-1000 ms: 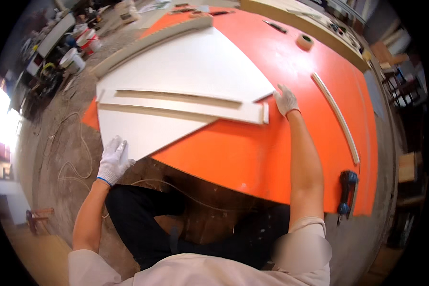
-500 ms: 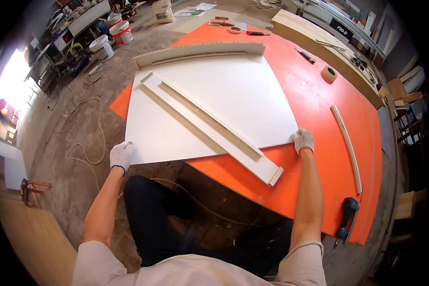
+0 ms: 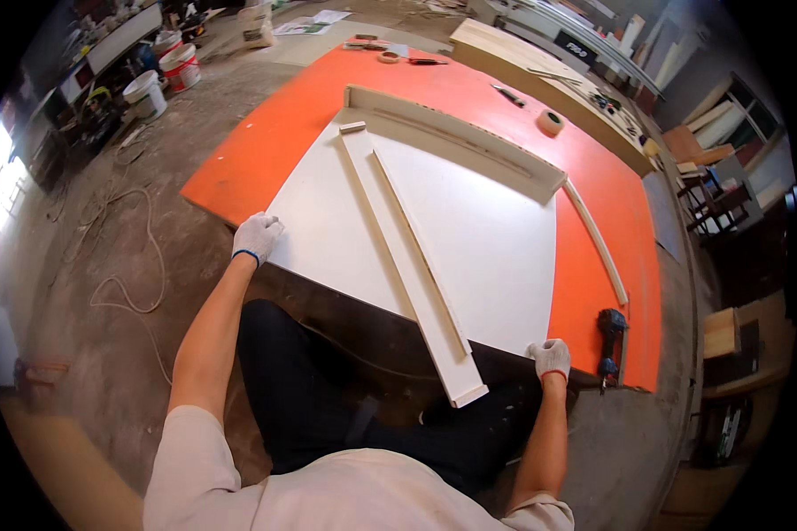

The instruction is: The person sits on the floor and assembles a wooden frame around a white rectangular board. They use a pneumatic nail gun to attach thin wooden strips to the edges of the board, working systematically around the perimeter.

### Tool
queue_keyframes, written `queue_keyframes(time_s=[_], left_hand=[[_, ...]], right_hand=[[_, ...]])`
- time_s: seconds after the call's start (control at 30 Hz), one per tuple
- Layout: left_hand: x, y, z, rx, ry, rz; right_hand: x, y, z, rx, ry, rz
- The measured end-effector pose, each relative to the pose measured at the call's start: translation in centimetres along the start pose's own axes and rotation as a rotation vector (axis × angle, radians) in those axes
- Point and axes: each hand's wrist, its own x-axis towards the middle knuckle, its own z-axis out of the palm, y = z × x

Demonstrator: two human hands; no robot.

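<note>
Nearest the person, a long, narrow white board with end blocks [image 3: 407, 265] overhangs the near edge of a large, flat white panel [image 3: 500, 274]. The gloved right hand [image 3: 552, 357] has its grip closed on the panel's near-right corner, the gloved left hand [image 3: 259, 235] on the near-left. The panel has swung round on the orange-topped bench [image 3: 257, 150], putting its upright pale rail [image 3: 456, 133] on the far side. Rightward, a blue-and-black power tool [image 3: 609, 341] and slender pale strip [image 3: 598, 243] crowd the panel; beyond sits a beige tape roll [image 3: 551, 122].
</note>
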Motion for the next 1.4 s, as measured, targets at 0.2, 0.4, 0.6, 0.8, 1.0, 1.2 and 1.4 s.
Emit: queue_keyframes(time_s=[0.2,0.4,0.6,0.8,1.0,1.2,1.4], left_hand=[[1.1,0.7,1.8,0.029,-0.072,0.125],[-4.6,5.6,1.2,0.256,-0.177,0.338],[-10.6,10.8,0.7,0.056,-0.427,0.430],[-14.8,16.6,2.9,-0.109,-0.464,0.506],[-15.6,19.7,3.5,0.113,-0.189,0.671],[-11.8,20.2,3.6,0.350,-0.146,0.751],[-7.0,21.0,2.3,0.299,-0.241,0.682]], right_hand=[[-5.5,-0.1,0.4,0.033,0.279,-0.308],[-18.1,-13.3,0.8,-0.035,0.030,-0.720],[-18.6,-15.4,3.1,-0.152,-0.079,-0.649],[-14.4,-12.2,2.0,-0.354,-0.095,-0.642],[-10.3,-7.5,-1.6,-0.070,-0.222,-0.847],[-6.0,-7.4,-5.9,-0.263,-0.424,-0.680],[0.2,-6.9,-4.1,-0.205,-0.218,-0.614]])
